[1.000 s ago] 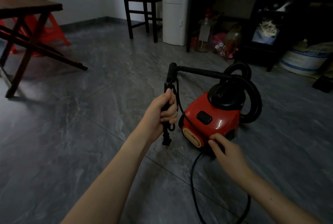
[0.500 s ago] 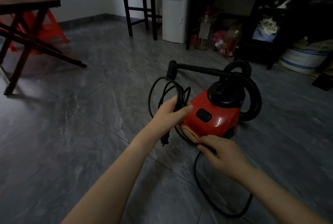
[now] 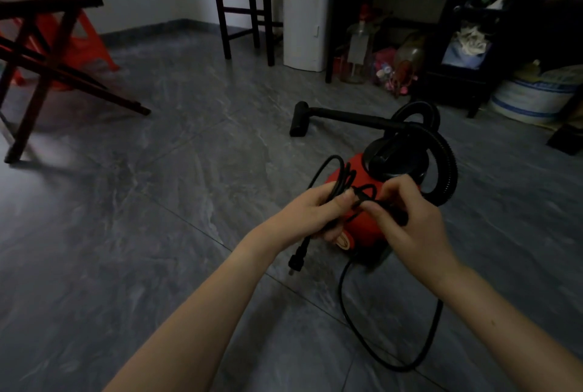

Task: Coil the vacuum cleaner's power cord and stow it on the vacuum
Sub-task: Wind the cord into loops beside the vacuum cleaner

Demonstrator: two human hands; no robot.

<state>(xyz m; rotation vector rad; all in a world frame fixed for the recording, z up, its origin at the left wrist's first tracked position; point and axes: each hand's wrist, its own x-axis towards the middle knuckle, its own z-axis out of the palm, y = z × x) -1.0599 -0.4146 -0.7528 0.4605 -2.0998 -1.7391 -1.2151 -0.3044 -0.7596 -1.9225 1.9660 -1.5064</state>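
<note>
A small red vacuum cleaner (image 3: 366, 227) with a black top sits on the grey tiled floor, its black hose (image 3: 444, 158) looped at the right. My left hand (image 3: 315, 211) is shut on several loops of the black power cord (image 3: 328, 170); the plug (image 3: 296, 262) hangs below that fist. My right hand (image 3: 407, 215) pinches a strand of the cord right beside the left hand, in front of the vacuum. A slack length of cord (image 3: 394, 363) curves over the floor below the vacuum.
The vacuum's black wand and nozzle (image 3: 299, 118) lie on the floor beyond it. A folding table (image 3: 38, 54) stands at far left, a dark chair (image 3: 249, 3) and white appliance (image 3: 303, 10) at the back, clutter and a white sack (image 3: 533, 98) at the right.
My right hand rose from the floor by the vacuum's base and brought a strand of cord up to the left hand. The slack loop on the floor has grown smaller.
</note>
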